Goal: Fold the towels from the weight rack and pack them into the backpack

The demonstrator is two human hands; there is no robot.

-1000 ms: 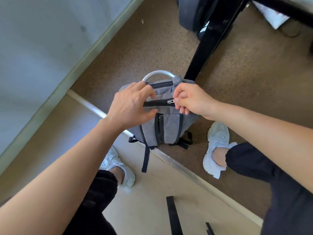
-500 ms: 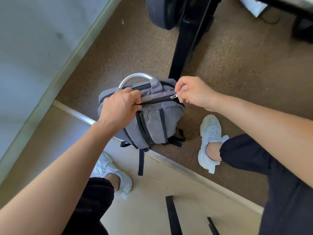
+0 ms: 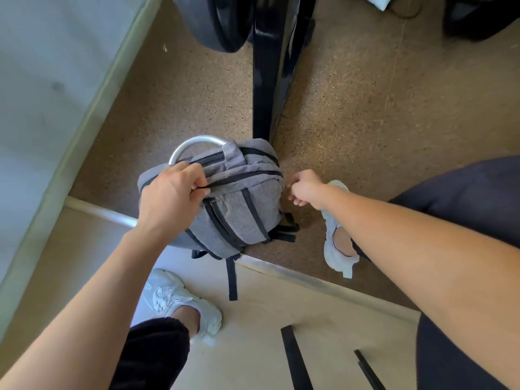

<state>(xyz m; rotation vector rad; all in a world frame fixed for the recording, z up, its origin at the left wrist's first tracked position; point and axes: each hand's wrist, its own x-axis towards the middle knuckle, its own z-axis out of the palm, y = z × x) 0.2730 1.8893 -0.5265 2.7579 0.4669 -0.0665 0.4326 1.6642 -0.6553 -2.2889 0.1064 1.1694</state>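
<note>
Left hand grips the top corner of the soft grey fabric backpack with black zips. Right hand is just off its right edge, fingers curled, can't tell if it's holding anything. The bag stands on the speckled brown floor, against a glossy black post.

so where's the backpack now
The backpack sits mid-frame in the head view, on the brown floor by the black post, left hand gripping its top.

Gym, free-weights corner — black weight plate beside the black post of the weight rack; speckled brown floor; pale wooden platform edged with a metal strip.
</note>
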